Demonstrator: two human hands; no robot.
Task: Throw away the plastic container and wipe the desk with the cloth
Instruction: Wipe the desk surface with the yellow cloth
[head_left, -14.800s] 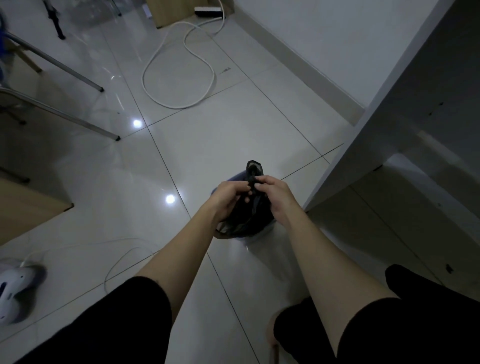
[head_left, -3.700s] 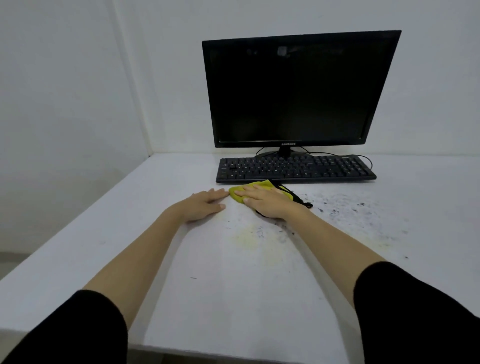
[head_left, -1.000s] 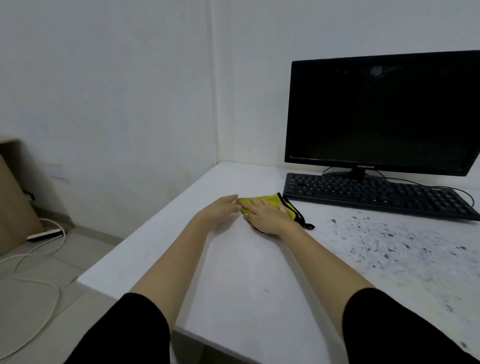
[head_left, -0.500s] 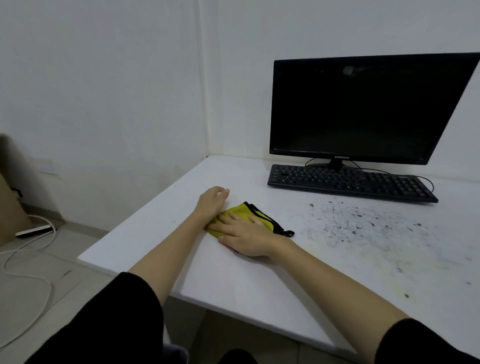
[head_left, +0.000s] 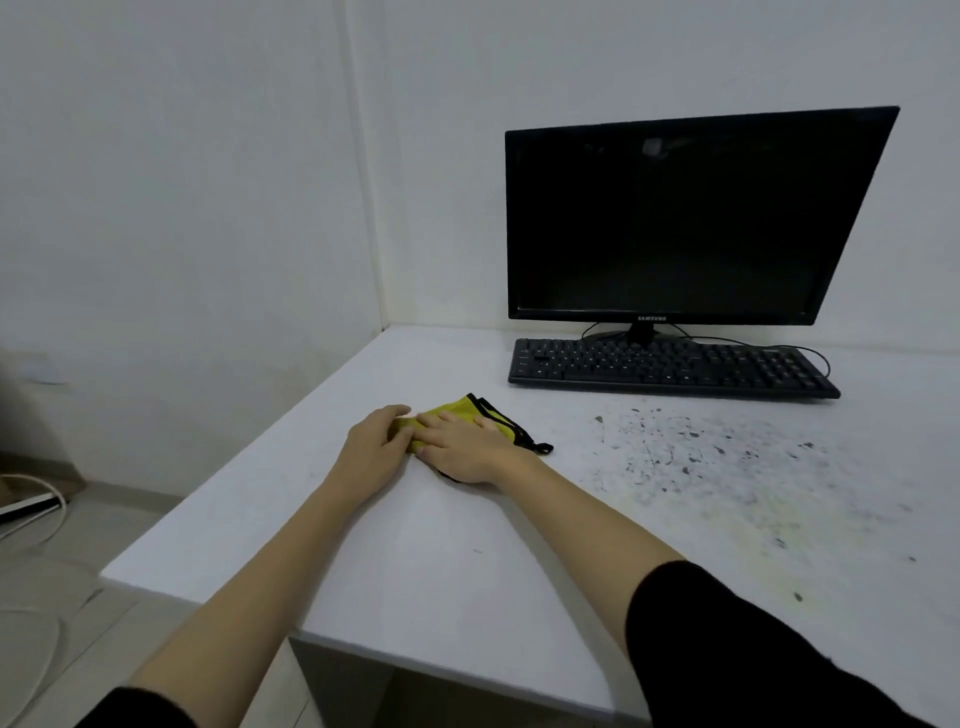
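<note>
A yellow cloth (head_left: 462, 408) with black trim lies flat on the white desk (head_left: 467, 571), left of the middle. My right hand (head_left: 460, 447) presses palm-down on it, fingers spread. Beside it, my left hand (head_left: 371, 449) rests on the desk with its fingertips touching the cloth's left edge. Dark specks and a yellowish smear (head_left: 717, 462) cover the desk to the right of the cloth. No plastic container is in view.
A black keyboard (head_left: 670, 366) sits at the back of the desk, in front of a dark monitor (head_left: 675, 218). White walls meet in a corner behind. The desk's left edge drops to a tiled floor with a white cable (head_left: 36, 639).
Both hands and the cloth have slid a little away from me across the desk since half a second ago. The view has swung slightly left.
</note>
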